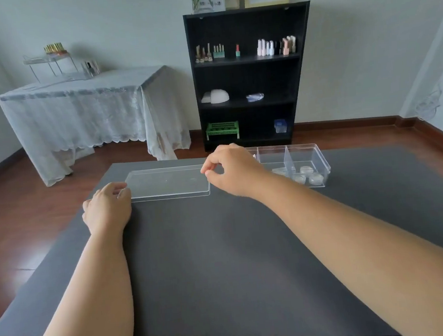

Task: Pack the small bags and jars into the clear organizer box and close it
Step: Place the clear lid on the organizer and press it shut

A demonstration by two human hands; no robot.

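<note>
Here, the clear lid (167, 183) is seen lying flat on the dark mat (224, 262), with the left hand (107, 207) set against its left end, fingers curled onto the near-left corner, and the right hand (233, 170) pinching the lid's right end between thumb and forefinger. Just beside it to the right, the clear organizer box (300, 164) stands open, its dividers upright, and several small round jars (307, 175) are held in its right-hand compartments. What may be small bags in the left compartment is largely hidden behind the right hand, so that cannot be told.
</note>
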